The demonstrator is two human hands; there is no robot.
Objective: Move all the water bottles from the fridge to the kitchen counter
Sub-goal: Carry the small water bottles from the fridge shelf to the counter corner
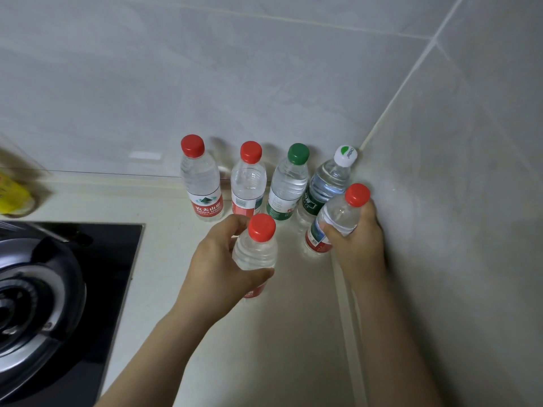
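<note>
Several water bottles stand in a row against the tiled back wall on the pale counter (pixel 164 230): two with red caps (pixel 201 180) (pixel 248 183), one with a green cap (pixel 289 183) and one with a white cap (pixel 329 183) in the corner. My left hand (pixel 211 265) grips a red-capped bottle (pixel 255 251) around its body, base at or just above the counter. My right hand (pixel 358 245) grips another red-capped bottle (pixel 340 218), tilted left, close to the right wall, in front of the white-capped one.
A black gas hob (pixel 97 289) with a dark pan (pixel 32 289) takes up the left of the counter. A yellow container (pixel 11 192) stands blurred at the far left. Tiled walls meet in the corner behind the bottles (pixel 379 124).
</note>
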